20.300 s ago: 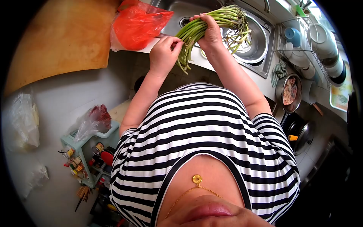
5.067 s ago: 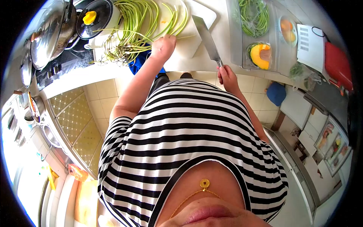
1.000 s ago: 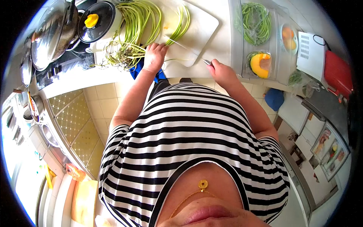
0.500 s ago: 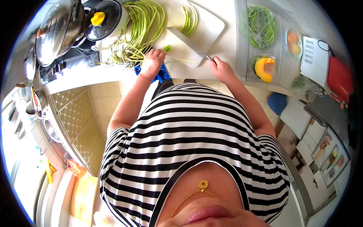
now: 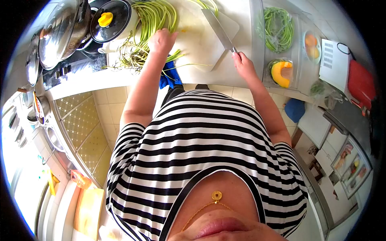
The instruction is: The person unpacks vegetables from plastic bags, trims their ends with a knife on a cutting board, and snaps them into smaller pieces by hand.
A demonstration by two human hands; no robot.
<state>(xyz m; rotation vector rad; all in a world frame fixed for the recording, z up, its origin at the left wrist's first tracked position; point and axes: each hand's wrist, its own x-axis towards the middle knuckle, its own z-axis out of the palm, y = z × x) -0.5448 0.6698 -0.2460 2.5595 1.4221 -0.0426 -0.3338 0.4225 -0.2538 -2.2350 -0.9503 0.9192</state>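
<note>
Long garlic scapes (image 5: 155, 18) lie in a curved bundle at the left of the white cutting board (image 5: 225, 28). My left hand (image 5: 162, 41) is over the bundle's near part, fingers curled down among the stems; the fingertips are hidden. In my right hand (image 5: 244, 64) is the handle of a cleaver (image 5: 218, 30), its broad blade pointing away over the board. A smaller group of scapes (image 5: 209, 5) is at the board's far side, by the blade tip. Thin tangled ends (image 5: 130, 56) spread near the counter's front edge.
A lidded pot (image 5: 110, 30) and a large glass-lidded pan (image 5: 60, 32) stand on the left. To the right, a clear tray (image 5: 297, 80) holds bagged green stems (image 5: 278, 30) and a pumpkin piece (image 5: 281, 74). A blue cloth (image 5: 172, 74) hangs at the counter edge.
My left hand has moved forward and slightly right along the bundle. My right hand has shifted the cleaver right and away. The smaller group of scapes has moved farther back.
</note>
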